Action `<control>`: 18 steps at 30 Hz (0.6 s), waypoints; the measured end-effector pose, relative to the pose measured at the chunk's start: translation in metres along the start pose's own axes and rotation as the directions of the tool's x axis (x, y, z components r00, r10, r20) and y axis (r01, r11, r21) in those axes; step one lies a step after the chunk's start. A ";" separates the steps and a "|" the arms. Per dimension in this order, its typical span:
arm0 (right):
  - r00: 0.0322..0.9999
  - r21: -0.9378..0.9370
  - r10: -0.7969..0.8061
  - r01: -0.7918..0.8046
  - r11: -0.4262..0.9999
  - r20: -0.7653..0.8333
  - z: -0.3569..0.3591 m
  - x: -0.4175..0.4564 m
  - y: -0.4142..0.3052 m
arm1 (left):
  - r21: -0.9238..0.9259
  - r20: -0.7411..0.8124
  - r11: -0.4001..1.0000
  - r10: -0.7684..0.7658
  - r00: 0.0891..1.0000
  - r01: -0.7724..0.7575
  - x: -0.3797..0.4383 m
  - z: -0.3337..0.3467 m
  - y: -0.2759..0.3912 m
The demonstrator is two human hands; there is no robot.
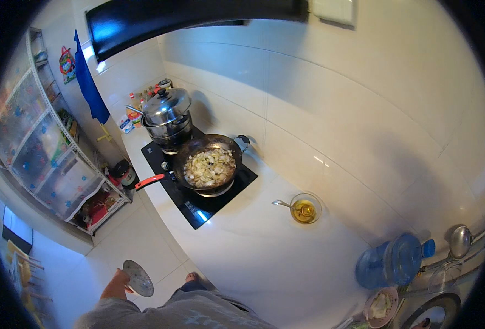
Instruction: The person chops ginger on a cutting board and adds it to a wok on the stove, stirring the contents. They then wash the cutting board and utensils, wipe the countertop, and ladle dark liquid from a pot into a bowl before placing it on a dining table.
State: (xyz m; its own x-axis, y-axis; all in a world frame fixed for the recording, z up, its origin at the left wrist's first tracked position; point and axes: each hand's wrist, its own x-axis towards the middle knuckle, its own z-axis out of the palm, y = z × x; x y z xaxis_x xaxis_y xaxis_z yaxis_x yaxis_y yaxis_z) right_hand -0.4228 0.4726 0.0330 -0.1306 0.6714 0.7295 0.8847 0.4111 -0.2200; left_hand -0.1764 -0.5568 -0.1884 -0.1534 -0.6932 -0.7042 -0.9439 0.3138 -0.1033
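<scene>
At the lower left, my left hand [123,280] grips a round, flat greyish plate or lid [138,278] by its edge, held out over the floor beside the counter. My right hand is not plainly in view. Before me, a wok [178,164] with a red handle [150,181] holds sliced, pale food pieces [209,166] on the black double cooktop [197,211]. Behind it stands a lidded steel pot [166,119] on the other burner. To the wok's right, a glass bowl [318,205] holds yellow liquid and a spoon [283,203].
A blue water jug [390,263] lies on its side at the right, near a steel ladle [459,242] and a pink basket [392,292] with pale food. Several bottles [133,100] stand in the far corner. A covered shelf rack [76,144] stands left of the counter.
</scene>
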 end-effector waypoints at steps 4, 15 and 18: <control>0.997 0.181 0.067 -0.058 0.982 -0.047 -0.091 -0.011 0.028 | 0.314 0.111 0.925 0.189 0.976 -0.215 0.045 0.010 0.030; 0.662 0.806 -0.472 -0.548 0.224 0.582 -0.306 -0.247 -0.258 | 0.614 0.240 0.547 0.559 0.794 -0.570 0.233 0.040 -0.034; 0.463 0.717 -0.628 -0.657 0.231 0.626 -0.340 -0.321 -0.373 | -0.299 0.216 0.952 0.127 0.968 -0.058 0.245 0.048 -0.036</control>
State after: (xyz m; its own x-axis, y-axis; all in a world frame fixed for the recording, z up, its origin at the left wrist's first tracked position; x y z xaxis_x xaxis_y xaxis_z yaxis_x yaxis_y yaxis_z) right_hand -0.5584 -0.1054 0.1012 -0.8961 0.4382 0.0703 -0.0311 0.0960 -0.9949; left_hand -0.1658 -0.7063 -0.3910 -0.2051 -0.4909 -0.8467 -0.9776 0.1449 0.1529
